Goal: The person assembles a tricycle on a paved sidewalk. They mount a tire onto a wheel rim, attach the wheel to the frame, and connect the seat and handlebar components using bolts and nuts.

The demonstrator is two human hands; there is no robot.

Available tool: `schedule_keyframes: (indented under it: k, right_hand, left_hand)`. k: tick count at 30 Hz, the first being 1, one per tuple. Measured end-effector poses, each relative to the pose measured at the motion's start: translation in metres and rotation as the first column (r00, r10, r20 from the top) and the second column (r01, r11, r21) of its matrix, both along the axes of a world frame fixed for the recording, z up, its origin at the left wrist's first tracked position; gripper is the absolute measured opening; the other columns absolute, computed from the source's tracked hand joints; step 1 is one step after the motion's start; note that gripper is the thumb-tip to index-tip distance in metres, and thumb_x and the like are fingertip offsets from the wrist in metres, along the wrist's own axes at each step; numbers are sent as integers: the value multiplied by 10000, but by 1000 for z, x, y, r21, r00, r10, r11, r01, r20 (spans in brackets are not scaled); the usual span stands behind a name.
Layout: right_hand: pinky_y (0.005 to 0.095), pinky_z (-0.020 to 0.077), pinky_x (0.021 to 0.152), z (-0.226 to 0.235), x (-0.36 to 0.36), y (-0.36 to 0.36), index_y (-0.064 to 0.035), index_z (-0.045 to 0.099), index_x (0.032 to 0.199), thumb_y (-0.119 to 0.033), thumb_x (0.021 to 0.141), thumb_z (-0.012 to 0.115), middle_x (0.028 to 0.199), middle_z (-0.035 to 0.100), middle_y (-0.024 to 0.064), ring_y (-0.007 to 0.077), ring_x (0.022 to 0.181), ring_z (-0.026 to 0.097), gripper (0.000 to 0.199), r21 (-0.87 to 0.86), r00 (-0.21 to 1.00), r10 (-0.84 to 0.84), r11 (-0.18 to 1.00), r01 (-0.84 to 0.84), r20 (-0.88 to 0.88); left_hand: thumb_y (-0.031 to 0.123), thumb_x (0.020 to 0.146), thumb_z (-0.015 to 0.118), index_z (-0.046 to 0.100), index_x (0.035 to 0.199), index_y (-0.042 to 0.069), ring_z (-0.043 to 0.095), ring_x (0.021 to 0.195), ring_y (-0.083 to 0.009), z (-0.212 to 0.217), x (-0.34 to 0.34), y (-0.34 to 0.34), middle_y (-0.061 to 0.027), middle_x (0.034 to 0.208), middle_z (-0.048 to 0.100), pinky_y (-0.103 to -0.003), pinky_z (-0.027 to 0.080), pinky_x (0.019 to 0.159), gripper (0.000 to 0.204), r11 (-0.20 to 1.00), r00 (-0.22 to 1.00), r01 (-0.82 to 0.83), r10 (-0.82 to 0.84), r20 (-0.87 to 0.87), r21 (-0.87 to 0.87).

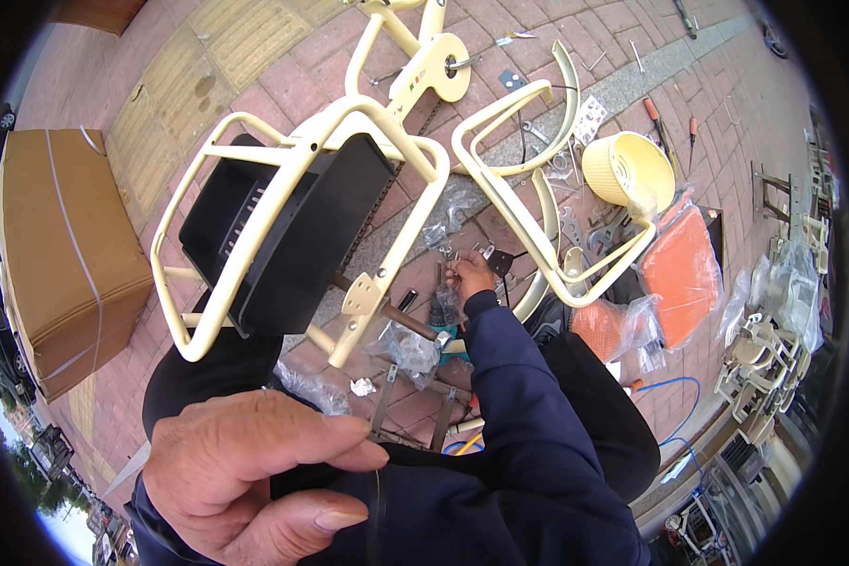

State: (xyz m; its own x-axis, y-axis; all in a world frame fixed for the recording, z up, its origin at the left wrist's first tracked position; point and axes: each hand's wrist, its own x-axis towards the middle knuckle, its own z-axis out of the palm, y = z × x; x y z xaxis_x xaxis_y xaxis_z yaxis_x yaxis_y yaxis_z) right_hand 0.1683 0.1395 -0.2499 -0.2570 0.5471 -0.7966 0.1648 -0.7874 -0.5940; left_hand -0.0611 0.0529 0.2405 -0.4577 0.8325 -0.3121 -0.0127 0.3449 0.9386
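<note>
My left hand (255,462) is raised close in front of my body at the lower left. Its thumb and index finger are curved with a gap between them, and nothing shows in it. Farther off, my right hand (472,274) reaches down to the paving, fingers bent together among small metal fasteners (447,252); what they grip, if anything, is too small to make out. Between my legs and beyond stands a cream tubular frame (250,255) carrying a black plastic basket (316,236). A brown rod (407,319) sticks out by its perforated bracket (357,297).
A large cardboard box (71,255) stands at the left. Right of my right hand lie a cream tube frame (500,184), curved mudguards (568,85), a cream round basket (629,168), wrenches (606,234), and a wrapped orange seat (681,274). Clear plastic bags (410,349) lie nearby.
</note>
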Motion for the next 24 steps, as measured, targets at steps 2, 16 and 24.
schedule_keyframes:
  k: [2,16,24]
  right_hand:
    - [338,522,579,9,7,-2,-49,572,957,-30,854,529,799,619,60,183,677,626,113,-162,955,-172,977,135,-241]
    - [462,529,823,6,-43,12,-42,670,1061,-189,828,615,982,701,192,371,928,673,281,224,523,351,622,-750,777]
    - [450,539,733,5,-40,14,-18,609,911,-102,799,589,817,684,185,368,779,666,142,349,599,397,542,-765,696]
  left_hand:
    - [285,830,781,594,1068,-40,689,720,-208,0,-1,-1,-159,788,690,-270,548,680,444,1000,1000,12,-12,-8,-4]
    - [294,829,783,578,1078,-26,688,712,-203,1,0,1,-155,796,683,-271,550,667,454,998,1000,-10,11,14,-61]
    - [301,834,778,575,1066,-32,690,710,-200,0,-1,1,-154,788,685,-261,552,654,453,1000,1000,-2,1,-19,-25]
